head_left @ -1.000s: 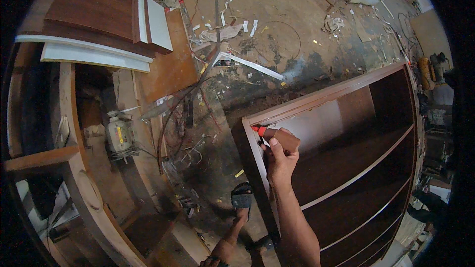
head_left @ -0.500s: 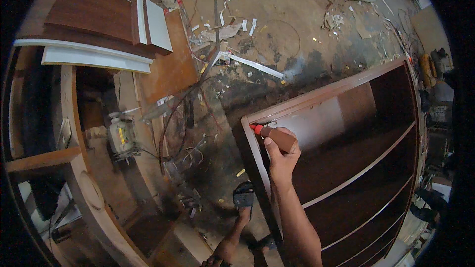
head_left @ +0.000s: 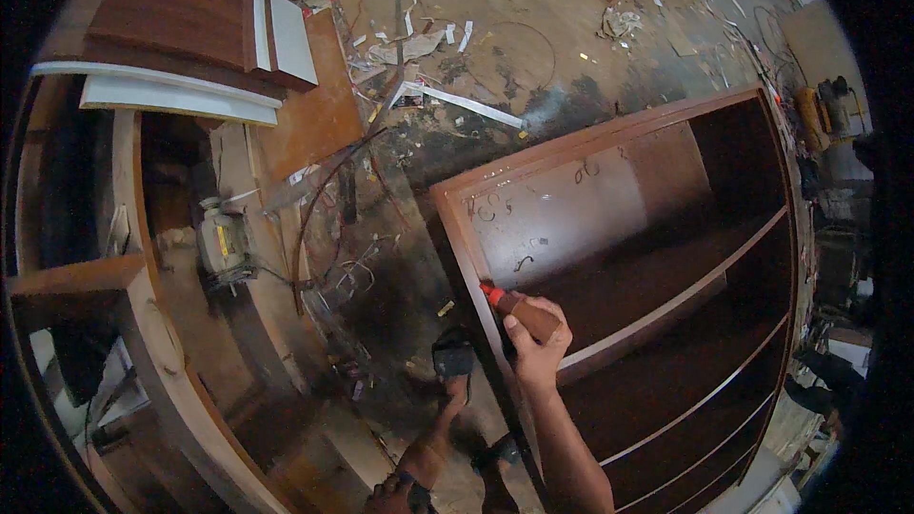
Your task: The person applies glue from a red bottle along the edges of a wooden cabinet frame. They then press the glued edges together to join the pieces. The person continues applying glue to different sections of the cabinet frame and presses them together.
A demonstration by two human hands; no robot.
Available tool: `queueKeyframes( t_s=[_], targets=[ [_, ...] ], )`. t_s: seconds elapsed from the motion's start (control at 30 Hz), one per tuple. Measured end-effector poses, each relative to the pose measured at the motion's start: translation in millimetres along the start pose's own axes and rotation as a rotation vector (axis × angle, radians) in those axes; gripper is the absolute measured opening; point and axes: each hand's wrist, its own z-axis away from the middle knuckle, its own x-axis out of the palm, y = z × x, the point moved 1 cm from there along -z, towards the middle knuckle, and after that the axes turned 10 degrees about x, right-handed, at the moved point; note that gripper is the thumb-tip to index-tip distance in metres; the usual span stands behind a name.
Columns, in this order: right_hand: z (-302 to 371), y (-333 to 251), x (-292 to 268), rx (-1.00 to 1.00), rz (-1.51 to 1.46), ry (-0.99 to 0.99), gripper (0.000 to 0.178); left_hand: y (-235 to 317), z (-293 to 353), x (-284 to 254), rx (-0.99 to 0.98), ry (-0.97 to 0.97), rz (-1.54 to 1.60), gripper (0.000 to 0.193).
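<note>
My right hand [head_left: 541,352] is closed around a small brown bottle [head_left: 533,320] with a red nozzle [head_left: 492,294]. The nozzle points up and left, against the inner edge of the left side of a dark brown wooden cabinet [head_left: 600,146], which lies open face up with several shelves across it. Dark curly marks or shavings are scattered on the shiny panel [head_left: 562,219] inside its far compartment. My left hand is not in view.
A foot in a dark sandal [head_left: 452,360] stands left of the cabinet. Stacked brown and white boards [head_left: 171,29] lie at the far left, above wooden frames. A dusty motor-like machine [head_left: 224,243] sits there. Cables, a white strip [head_left: 466,105] and scraps litter the floor.
My right hand has slid the bottle toward me along the cabinet's left side, away from the far corner. The view has shifted, and more of the inner panel shows.
</note>
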Motion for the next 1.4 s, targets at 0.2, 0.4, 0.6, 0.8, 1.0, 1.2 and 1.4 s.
queueKeyframes(
  t_s=[0.2, 0.4, 0.6, 0.8, 1.0, 1.2, 1.4],
  targets=[
    [50.5, 28.5, -55.0, 0.012, -0.097, -0.026, 0.032, -2.1, 9.7, 36.9, -0.020, -0.054, -0.010, 0.065],
    [105.8, 57.2, -116.6, 0.058, -0.060, 0.003, 0.032, -0.5, 25.6, 91.2, -0.046, 0.036, -0.030, 0.063],
    [157.4, 90.2, -176.1, 0.130, -0.086, 0.012, 0.031, -41.4, 47.3, 207.6, 0.090, 0.363, 0.033, 0.052],
    [202.4, 105.1, -224.2, 0.089, -0.129, -0.031, 0.030, -60.3, 83.0, 251.9, -0.005, 0.455, 0.296, 0.055],
    [242.6, 111.7, -262.2, 0.102, -0.154, -0.048, 0.029, -6.0, 129.7, 220.7, 0.065, 0.623, 0.332, 0.060],
    [280.2, 126.2, -303.8, 0.096, -0.112, -0.046, 0.029, -5.4, 140.0, 252.8, 0.050, 0.546, 0.342, 0.060],
    [319.3, 145.6, -345.0, 0.104, -0.039, -0.006, 0.028, -36.0, 148.9, 332.8, 0.075, 0.591, 0.413, 0.059]
  ],
)
